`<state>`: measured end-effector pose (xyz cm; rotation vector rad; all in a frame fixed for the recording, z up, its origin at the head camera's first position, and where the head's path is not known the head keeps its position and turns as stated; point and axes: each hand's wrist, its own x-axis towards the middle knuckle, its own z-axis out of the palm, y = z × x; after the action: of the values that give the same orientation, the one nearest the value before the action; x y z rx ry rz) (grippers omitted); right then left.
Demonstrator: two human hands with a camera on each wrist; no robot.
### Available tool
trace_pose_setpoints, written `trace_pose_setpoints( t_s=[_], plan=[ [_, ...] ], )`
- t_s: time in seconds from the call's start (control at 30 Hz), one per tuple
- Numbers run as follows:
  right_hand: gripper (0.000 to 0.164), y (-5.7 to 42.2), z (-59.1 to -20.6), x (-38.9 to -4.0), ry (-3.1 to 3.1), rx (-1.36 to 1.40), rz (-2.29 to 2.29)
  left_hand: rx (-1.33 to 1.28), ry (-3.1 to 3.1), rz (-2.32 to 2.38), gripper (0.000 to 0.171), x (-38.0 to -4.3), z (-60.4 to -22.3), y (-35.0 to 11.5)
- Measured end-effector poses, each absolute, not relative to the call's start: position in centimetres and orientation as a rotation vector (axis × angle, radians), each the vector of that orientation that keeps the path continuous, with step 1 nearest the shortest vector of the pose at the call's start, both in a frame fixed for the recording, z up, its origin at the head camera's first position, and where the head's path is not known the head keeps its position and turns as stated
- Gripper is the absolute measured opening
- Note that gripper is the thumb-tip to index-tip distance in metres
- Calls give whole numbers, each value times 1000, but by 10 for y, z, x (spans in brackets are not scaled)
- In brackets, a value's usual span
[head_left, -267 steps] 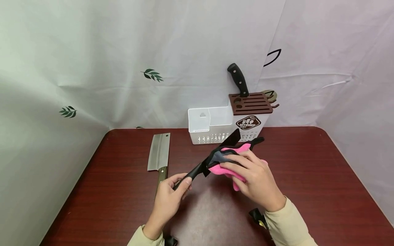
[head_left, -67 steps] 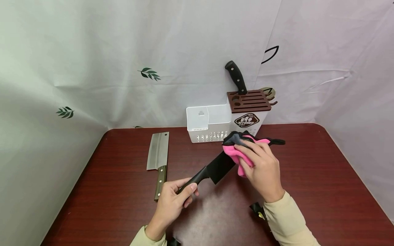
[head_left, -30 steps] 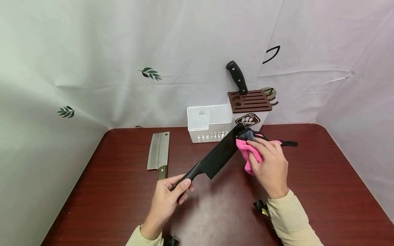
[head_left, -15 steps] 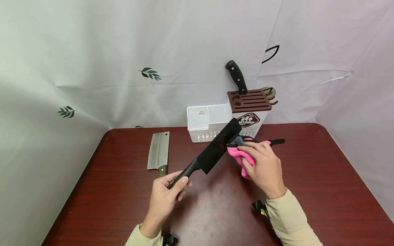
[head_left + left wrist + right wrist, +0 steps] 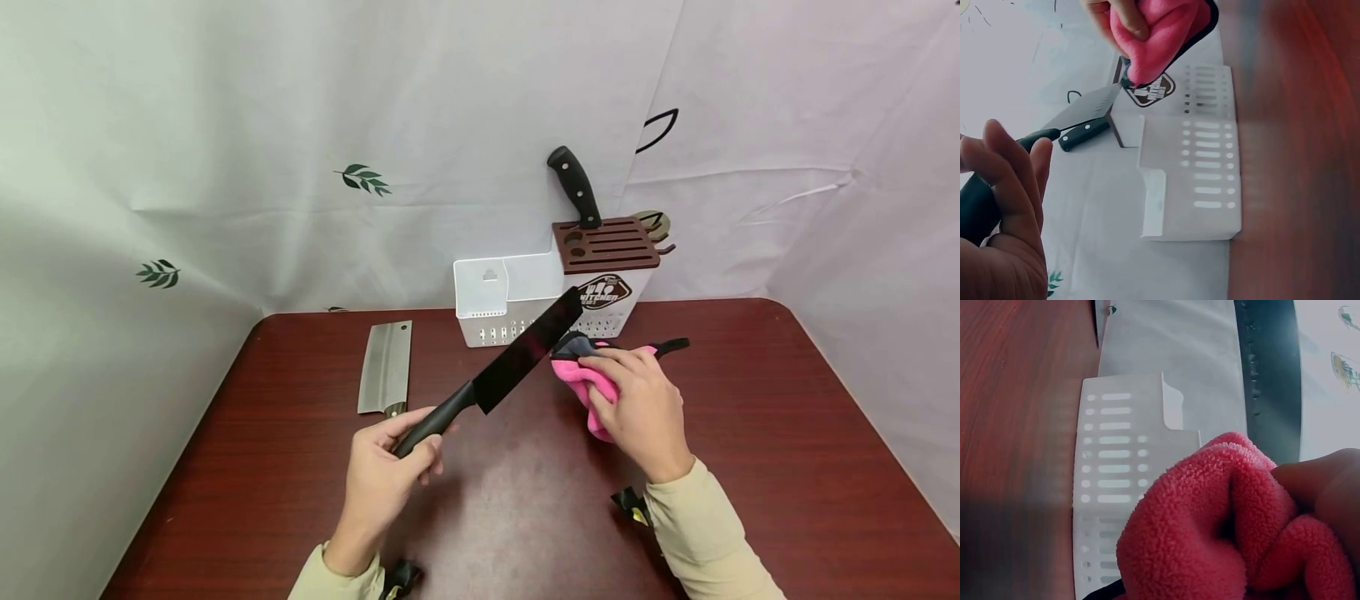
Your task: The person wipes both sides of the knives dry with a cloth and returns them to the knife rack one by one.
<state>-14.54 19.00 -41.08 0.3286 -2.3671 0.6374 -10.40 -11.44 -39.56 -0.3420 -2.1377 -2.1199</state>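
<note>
My left hand (image 5: 382, 475) grips the black handle of a black-bladed kitchen knife (image 5: 528, 350), raised over the table with its tip toward the back right. In the left wrist view the knife's blade (image 5: 1082, 109) shows nearly edge-on. A bunched pink and grey cloth (image 5: 585, 379) with black trim is pinched in my right hand (image 5: 645, 412), close beside the front part of the blade. Whether cloth and blade touch, I cannot tell. The right wrist view is largely filled by the pink cloth (image 5: 1179, 531). On the table left of the knife lies a steel cleaver (image 5: 386, 367), its handle partly hidden by my left hand.
At the back stands a white perforated rack (image 5: 480, 325) with a brown slotted top (image 5: 611, 246). A black-handled knife (image 5: 576, 187) stands in one slot. Pale fabric (image 5: 465, 125) hangs behind and beside the reddish-brown table (image 5: 787, 400).
Earlier the cloth wrapped the blade's middle, then its tip; now the blade is bared. Over the last second my left hand has drawn the knife leftward, and the cloth has shifted slightly left.
</note>
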Motion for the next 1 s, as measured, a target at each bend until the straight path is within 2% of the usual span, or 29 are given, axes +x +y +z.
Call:
trace_pose_setpoints(
  t_s=[0.47, 1.0],
  plan=[
    [25, 193, -410, -147, -2389, 282, 635, -501, -2130, -2011, 31, -114, -368, -127],
    [26, 194, -409, -147, -2418, 266, 649, -505, -2026, -2026, 32, -136, -311, -135]
  ],
)
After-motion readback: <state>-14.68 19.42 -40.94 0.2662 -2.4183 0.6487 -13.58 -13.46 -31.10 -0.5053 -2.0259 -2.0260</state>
